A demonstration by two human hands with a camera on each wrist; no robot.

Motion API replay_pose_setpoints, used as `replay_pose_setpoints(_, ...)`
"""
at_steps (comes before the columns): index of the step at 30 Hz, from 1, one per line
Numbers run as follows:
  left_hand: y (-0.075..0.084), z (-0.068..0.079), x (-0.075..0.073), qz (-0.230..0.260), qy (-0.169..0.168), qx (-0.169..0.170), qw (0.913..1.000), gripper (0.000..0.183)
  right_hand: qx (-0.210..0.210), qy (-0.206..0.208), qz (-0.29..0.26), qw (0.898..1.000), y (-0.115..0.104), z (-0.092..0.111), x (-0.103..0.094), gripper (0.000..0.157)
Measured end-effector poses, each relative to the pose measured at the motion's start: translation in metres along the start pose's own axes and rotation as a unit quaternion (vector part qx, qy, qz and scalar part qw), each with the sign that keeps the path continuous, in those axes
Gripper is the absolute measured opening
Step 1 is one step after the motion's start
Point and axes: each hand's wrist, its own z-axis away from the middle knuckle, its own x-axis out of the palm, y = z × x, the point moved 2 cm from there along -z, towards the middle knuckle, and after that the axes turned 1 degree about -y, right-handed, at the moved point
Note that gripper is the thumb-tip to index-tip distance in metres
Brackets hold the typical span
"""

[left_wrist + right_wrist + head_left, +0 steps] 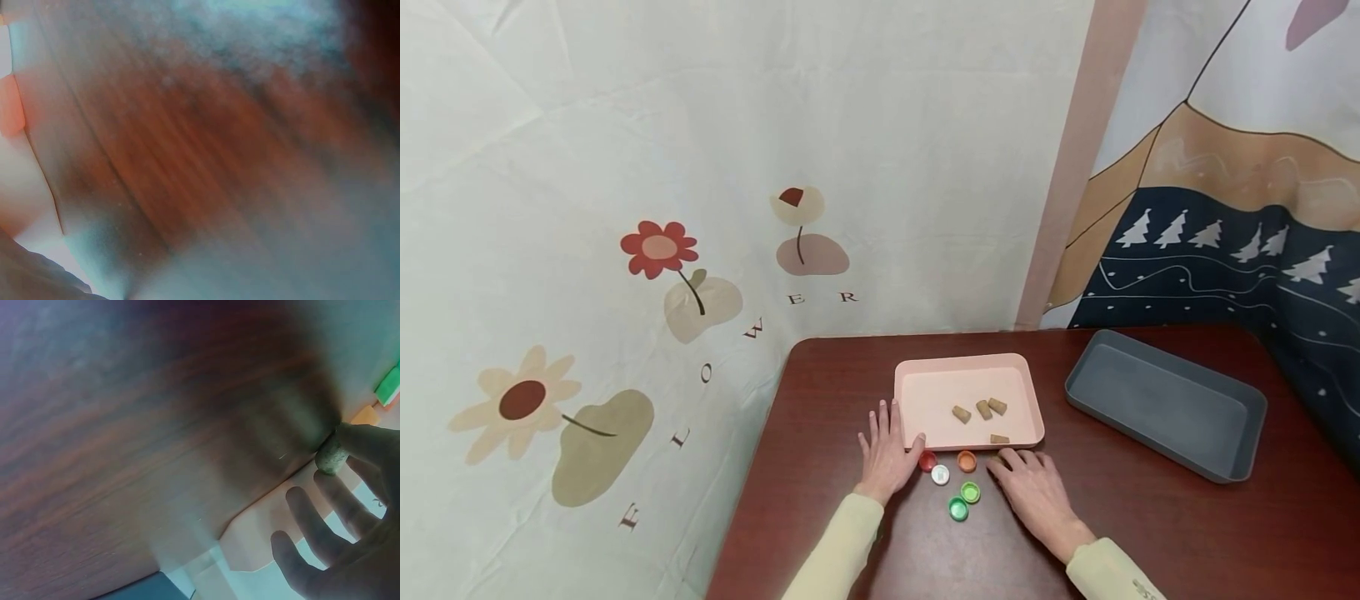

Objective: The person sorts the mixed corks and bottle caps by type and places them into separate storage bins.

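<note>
My right hand is at the front right of a pink tray. In the right wrist view its thumb and index finger pinch a cork, low over the table beside the tray's wall. The other fingers are spread. My left hand lies with extended fingers at the tray's front left corner, its thumb touching or very close to the rim. Several corks lie inside the tray. Between the hands are a red cap, a white cap, an orange cap and two green caps.
A dark grey tray stands to the right on the brown table. Behind the table hangs a printed cloth with flowers and trees. The left wrist view is mostly blurred wood.
</note>
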Motion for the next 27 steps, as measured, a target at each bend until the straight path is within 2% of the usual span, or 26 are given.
replay_pose_setpoints(6, 0.000, 0.000, 0.001, -0.004, 0.002, 0.004, 1.0000, 0.089, 0.001, 0.002, 0.001, 1.000, 0.002, 0.003, 0.000, 0.028)
replay_pose_setpoints(13, 0.000, 0.000, 0.001, -0.007, -0.004, 0.000, 1.0000, 0.089, 0.003, 0.024, -0.015, 1.000, 0.004, 0.010, -0.004, 0.029)
replay_pose_setpoints(19, -0.001, 0.000, 0.003, -0.009, 0.006, 0.006, 0.9999, 0.089, 0.010, 0.034, -0.030, 0.999, 0.005, 0.012, -0.012, 0.028)
replay_pose_setpoints(27, -0.001, 0.000, 0.003, -0.004, 0.002, 0.004, 1.0000, 0.089, 0.004, 0.093, -0.046, 0.995, 0.010, 0.012, -0.020, 0.031)
